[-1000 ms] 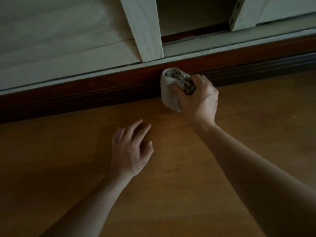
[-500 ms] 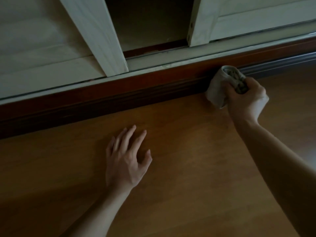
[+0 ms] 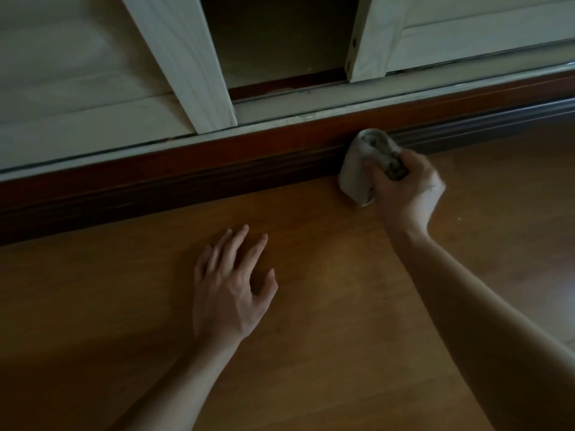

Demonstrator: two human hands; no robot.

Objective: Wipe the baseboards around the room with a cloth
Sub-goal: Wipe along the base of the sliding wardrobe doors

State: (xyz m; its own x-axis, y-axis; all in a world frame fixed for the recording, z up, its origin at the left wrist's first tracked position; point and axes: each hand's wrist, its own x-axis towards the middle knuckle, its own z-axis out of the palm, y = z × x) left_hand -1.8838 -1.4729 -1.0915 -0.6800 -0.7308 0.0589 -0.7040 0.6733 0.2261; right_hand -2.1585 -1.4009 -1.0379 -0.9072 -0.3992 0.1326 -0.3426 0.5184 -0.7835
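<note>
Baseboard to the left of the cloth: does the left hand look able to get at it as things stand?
Probably yes. The left hand rests open on the floor, holding nothing, and only bare floor lies between its fingers and the baseboard.

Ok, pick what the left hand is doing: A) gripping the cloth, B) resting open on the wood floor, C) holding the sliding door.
B: the left hand rests on the floor with fingers spread, while the right hand grips the cloth.

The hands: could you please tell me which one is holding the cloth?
The right hand grips the bunched cloth against the dark baseboard; the left hand rests, fingers spread, on the wooden floor.
</note>
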